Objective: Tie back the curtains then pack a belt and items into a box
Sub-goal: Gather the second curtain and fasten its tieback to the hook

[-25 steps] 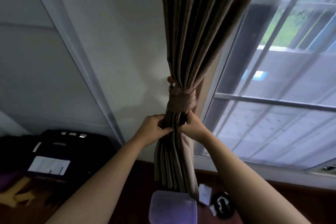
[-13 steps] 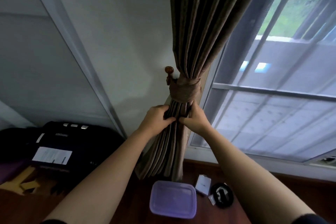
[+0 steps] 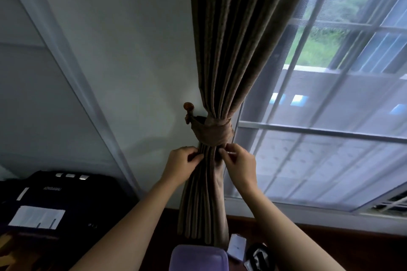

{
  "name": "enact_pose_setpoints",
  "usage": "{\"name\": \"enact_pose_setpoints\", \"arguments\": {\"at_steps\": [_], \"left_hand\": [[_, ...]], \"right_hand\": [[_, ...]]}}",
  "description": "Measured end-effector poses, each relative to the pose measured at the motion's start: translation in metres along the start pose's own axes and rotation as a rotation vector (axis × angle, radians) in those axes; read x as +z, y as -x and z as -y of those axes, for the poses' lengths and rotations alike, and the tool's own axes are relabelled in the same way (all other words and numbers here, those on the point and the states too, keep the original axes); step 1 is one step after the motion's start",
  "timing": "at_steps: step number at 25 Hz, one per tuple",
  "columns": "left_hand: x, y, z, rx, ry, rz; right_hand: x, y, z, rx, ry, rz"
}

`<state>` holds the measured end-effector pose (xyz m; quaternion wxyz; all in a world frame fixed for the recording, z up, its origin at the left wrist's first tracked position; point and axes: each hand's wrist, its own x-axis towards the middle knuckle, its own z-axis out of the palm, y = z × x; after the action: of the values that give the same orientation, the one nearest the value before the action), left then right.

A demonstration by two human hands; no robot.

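The brown pleated curtain (image 3: 229, 61) hangs beside the window (image 3: 330, 116), cinched by a matching tie-back (image 3: 211, 132) hooked on a wooden knob (image 3: 188, 106); just below it, the left hand (image 3: 179, 169) and right hand (image 3: 239, 166) pinch the folds

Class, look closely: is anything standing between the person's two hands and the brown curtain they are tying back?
Nothing visible does. The left hand and right hand both already touch the brown pleated fabric curtain, pinching its folds just below the matching fabric tieback band.
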<state>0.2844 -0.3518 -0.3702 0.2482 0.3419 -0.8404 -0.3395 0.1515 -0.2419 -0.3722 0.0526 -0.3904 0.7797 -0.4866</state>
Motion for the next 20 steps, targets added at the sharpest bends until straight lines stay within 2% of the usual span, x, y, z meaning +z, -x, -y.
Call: {"name": "enact_pose_setpoints", "arguments": {"at_steps": [4,7,8,9,12,13,15,17,20], "left_hand": [[0.012,-0.004,-0.008,0.014,-0.077,0.051],[0.009,-0.011,-0.013,0.033,-0.147,0.145],[0.005,-0.011,-0.014,0.039,-0.119,0.129],[-0.002,-0.010,-0.016,0.050,-0.068,0.068],[-0.021,-0.013,-0.027,0.172,-0.003,-0.255],[-0.026,-0.017,-0.033,0.239,-0.002,-0.277],[-0.033,-0.027,-0.043,0.320,0.004,-0.172],[-0.034,-0.032,-0.050,0.298,0.000,-0.047],[-0.035,-0.037,-0.050,0.251,-0.025,-0.010]], "right_hand": [[-0.010,-0.008,-0.004,-0.047,0.221,0.004],[-0.031,-0.024,-0.002,-0.005,0.310,0.188],[-0.039,-0.028,-0.003,0.055,0.239,0.264],[-0.047,-0.031,-0.002,0.156,0.070,0.291],[-0.055,-0.033,0.006,0.529,-0.576,0.225],[-0.052,-0.035,0.009,0.622,-0.691,0.233],[-0.043,-0.040,0.016,0.780,-0.876,0.256],[-0.033,-0.045,0.022,0.911,-1.005,0.251],[-0.024,-0.048,0.025,1.079,-1.071,0.251]]}}
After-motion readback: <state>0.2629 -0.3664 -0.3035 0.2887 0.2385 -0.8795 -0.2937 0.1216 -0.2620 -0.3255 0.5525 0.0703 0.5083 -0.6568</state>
